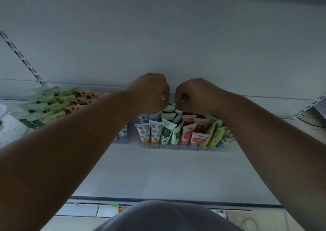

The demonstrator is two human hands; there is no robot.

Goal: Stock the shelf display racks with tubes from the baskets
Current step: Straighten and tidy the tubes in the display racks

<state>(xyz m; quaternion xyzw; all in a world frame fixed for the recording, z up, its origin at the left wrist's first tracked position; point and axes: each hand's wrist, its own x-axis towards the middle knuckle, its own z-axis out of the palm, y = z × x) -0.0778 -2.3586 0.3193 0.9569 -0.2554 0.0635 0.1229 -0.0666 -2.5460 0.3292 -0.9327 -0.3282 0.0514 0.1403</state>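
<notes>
Both hands reach over the clear rack (181, 147) on the shelf (158, 169): left hand (150, 91) and right hand (194, 95), fingers curled, almost touching, pinch the top of a white-and-green tube (170, 108) at the rack's back rows. Loose tubes (53, 104) lie piled left of the rack.

Orange-fruit-print tubes (149, 131); white-green tubes (167, 130); red-pink tubes (189, 132); yellow-green tubes (214, 133); white shelf (158, 169).

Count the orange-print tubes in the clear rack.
4 visible: two front-row orange-print tubes at the clear rack's left end, two behind them; the left hand may hide more.
</notes>
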